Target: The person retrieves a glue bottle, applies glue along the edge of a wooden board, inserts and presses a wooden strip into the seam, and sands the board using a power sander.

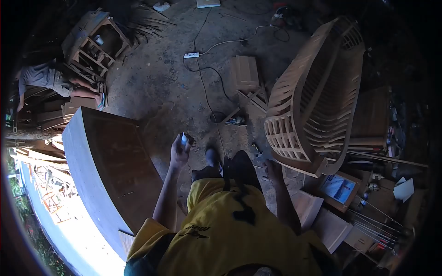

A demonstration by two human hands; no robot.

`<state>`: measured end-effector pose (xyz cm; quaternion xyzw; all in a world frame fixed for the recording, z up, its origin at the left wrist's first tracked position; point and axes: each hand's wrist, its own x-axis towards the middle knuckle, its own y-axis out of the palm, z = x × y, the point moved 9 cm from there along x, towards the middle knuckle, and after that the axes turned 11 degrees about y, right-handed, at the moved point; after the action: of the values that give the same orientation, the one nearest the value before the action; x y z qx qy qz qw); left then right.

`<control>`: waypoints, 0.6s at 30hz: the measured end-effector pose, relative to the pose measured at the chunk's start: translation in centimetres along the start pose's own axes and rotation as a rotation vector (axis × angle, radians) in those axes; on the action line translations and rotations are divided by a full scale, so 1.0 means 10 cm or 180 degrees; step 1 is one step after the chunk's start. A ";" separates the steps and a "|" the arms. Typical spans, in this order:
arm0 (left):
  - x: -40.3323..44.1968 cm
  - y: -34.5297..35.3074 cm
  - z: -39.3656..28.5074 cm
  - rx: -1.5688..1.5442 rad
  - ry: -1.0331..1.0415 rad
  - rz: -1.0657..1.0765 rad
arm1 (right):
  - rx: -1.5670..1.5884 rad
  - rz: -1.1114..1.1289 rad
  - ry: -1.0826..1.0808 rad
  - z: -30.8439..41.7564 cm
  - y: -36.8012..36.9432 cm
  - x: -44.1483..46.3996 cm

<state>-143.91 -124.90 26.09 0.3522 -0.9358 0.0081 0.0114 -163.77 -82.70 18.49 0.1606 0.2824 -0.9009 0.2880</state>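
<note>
My left hand is raised in front of me, its fingers closed around a small whitish squeeze bottle with a pointed tip. My right hand hangs low beside the near end of a wooden boat-shaped frame with many ribs. Its fingers look loosely apart, and I see nothing in it, though it is in shadow. Left of my left arm stands a large curved wooden panel piece with a pale outer face. A small yellow and black tool lies on the floor near my right hand.
A power strip and cables cross the floor ahead, with a power tool nearby. A wooden box stands farther off. At the left, another person is by a wooden frame. Boards and rods lie to my right.
</note>
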 end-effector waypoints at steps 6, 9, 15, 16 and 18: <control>0.65 0.11 0.14 -0.0197 -0.0324 0.0154 | 0.1067 -0.0239 0.1889 -0.47 0.05 -0.11; 0.63 0.12 0.26 -0.0056 -0.0241 0.0105 | 0.0297 0.0044 0.1970 -0.44 0.06 0.17; 0.52 0.28 0.54 -0.0183 -0.0467 0.0322 | -0.0325 -0.0452 0.0920 -0.33 0.02 0.28; 0.55 0.36 0.59 -0.0193 -0.0489 0.0390 | -0.0287 -0.0544 0.0993 -0.40 -0.02 0.15; 0.63 0.60 0.62 -0.0213 -0.0461 0.0755 | 0.0605 -0.0150 0.1959 -0.80 0.11 -0.24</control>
<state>-152.72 -124.67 19.98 0.2382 -0.9690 -0.0473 -0.0455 -160.16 -77.60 12.78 0.4451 0.2744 -0.8388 0.1518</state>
